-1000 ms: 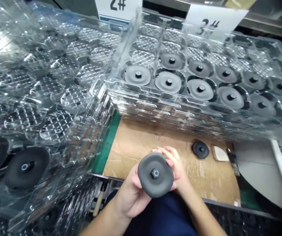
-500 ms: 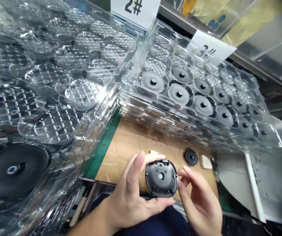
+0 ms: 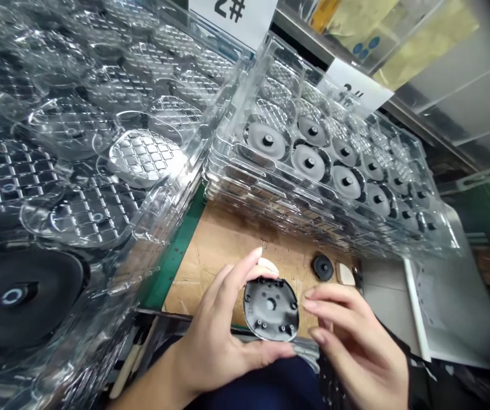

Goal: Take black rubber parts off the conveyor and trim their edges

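My left hand [image 3: 213, 344] grips a black rounded plastic cover [image 3: 268, 322] by its edges, fingers along the top and thumb under the bottom. The cover's inner side faces me, showing small posts near the rim and a round hub in the middle. Just right of the cover is my right hand [image 3: 366, 347], its thumb and fingers apart with nothing visible between them. Beyond the hands, a smaller black disc [image 3: 322, 267] with a centre stub lies on the brown cardboard [image 3: 223, 239]. A cream pad [image 3: 345, 274] sits beside that disc, and another pale piece [image 3: 268, 265] shows behind my left fingers.
Stacked clear trays [image 3: 266, 176] stand behind the cardboard, the top one holding several black covers. More clear trays [image 3: 142, 156] fill the left side, with a large black cover [image 3: 27, 296] near me. Paper signs [image 3: 358, 85] lean behind. A white bar [image 3: 416, 310] is at right.
My right hand has drawn away from the cover's right edge, and its fingers have spread. My left hand still holds the cover, now turned slightly. The view has shifted a little.
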A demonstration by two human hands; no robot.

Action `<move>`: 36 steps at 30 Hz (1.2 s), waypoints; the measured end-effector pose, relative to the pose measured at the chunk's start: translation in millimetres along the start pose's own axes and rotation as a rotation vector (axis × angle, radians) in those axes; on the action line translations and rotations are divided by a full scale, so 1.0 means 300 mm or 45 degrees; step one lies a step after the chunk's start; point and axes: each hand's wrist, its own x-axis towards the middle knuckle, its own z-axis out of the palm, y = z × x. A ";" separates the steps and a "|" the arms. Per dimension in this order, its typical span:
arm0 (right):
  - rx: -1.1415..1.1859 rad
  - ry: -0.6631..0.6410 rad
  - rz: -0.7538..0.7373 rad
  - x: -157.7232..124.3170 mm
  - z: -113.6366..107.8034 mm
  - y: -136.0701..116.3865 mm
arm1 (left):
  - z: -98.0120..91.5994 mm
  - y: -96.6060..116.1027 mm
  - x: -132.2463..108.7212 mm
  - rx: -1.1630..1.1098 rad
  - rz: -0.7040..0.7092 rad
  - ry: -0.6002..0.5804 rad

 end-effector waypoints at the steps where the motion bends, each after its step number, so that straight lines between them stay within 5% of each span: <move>1: 0.098 0.000 0.068 0.005 -0.002 -0.009 | 0.001 0.001 -0.001 -0.003 -0.015 -0.009; 10: 0.858 -0.530 0.548 0.074 -0.031 -0.029 | 0.010 0.016 -0.016 -0.178 -0.165 -0.183; 15: 0.999 -0.559 0.690 0.074 -0.038 -0.022 | 0.017 0.024 -0.018 -0.212 -0.228 -0.222; 26: 0.986 -0.664 0.637 0.028 -0.070 -0.032 | 0.048 0.053 -0.031 -0.191 -0.207 -0.369; 32: 1.107 -0.428 0.645 -0.061 -0.069 -0.029 | 0.080 0.059 -0.054 -0.163 -0.073 -0.291; 36: 0.817 -0.245 0.515 -0.144 -0.088 -0.027 | 0.103 0.050 -0.055 -0.119 0.021 -0.307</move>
